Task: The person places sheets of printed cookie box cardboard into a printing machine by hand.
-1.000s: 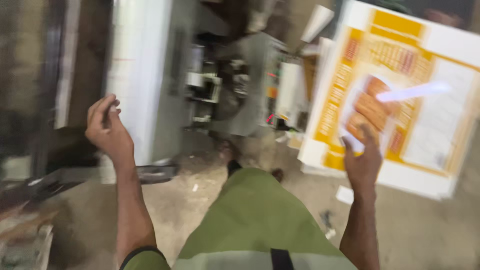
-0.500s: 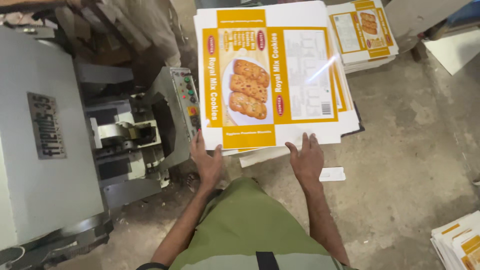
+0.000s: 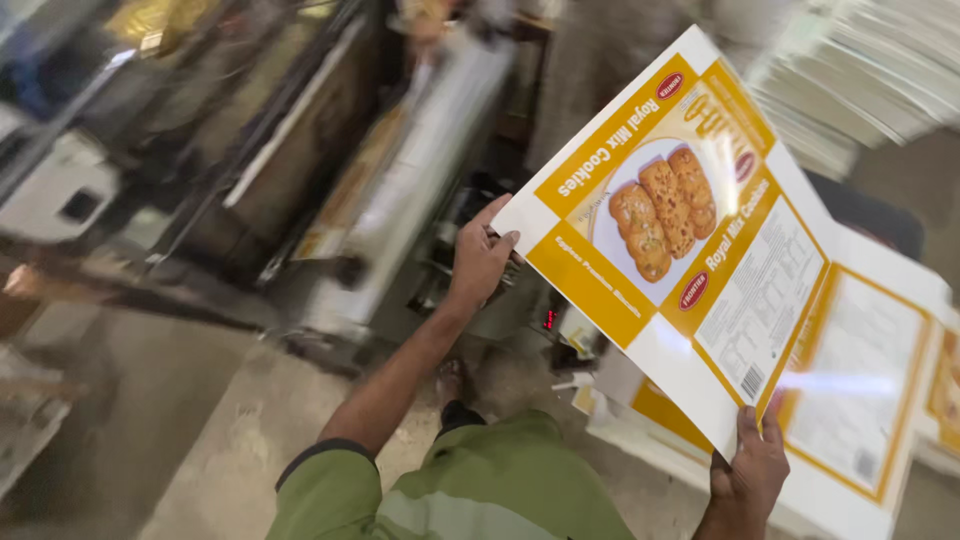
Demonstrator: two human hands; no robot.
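Currently both hands are gripping the printed carton sheet [image 3: 690, 240] in mid-air: left hand [image 3: 482, 262] pinching its left edge, right hand [image 3: 750, 470] curled around its lower corner. Judged light, thin, glossy and floppy; supporting opposite edges is advised

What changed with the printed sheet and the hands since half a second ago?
The printed sheet has been lifted off the stack and tilted, the left hand and right hand now gripping opposite corners. The stack stays below, and the machine stays on the left.
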